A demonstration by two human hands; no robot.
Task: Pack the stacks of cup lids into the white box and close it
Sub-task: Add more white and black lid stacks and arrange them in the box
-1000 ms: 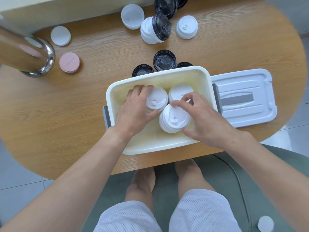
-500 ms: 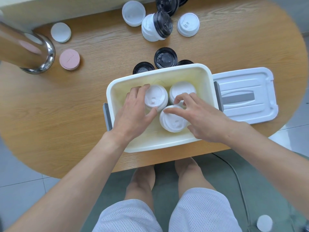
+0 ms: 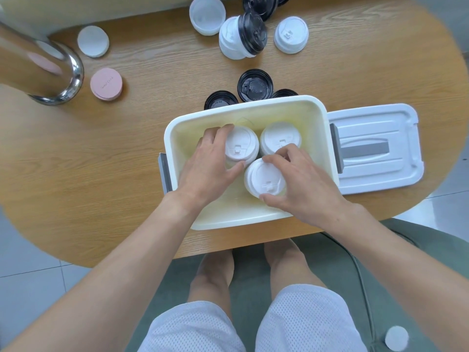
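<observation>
Gripping one white lid stack [image 3: 242, 147] with the left hand [image 3: 210, 168] and another [image 3: 265, 179] with the right hand [image 3: 302, 184] inside the white box [image 3: 314, 118], treat stacks as light, loosely nested, likely to topple; hold their sides.

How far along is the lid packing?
Done: three white lid stacks stand in the white box. In hand: left hand grips the back-left stack, right hand grips the front stack. Left: black lids and the mixed stack remain on the table; the box lid lies beside the box.
</observation>
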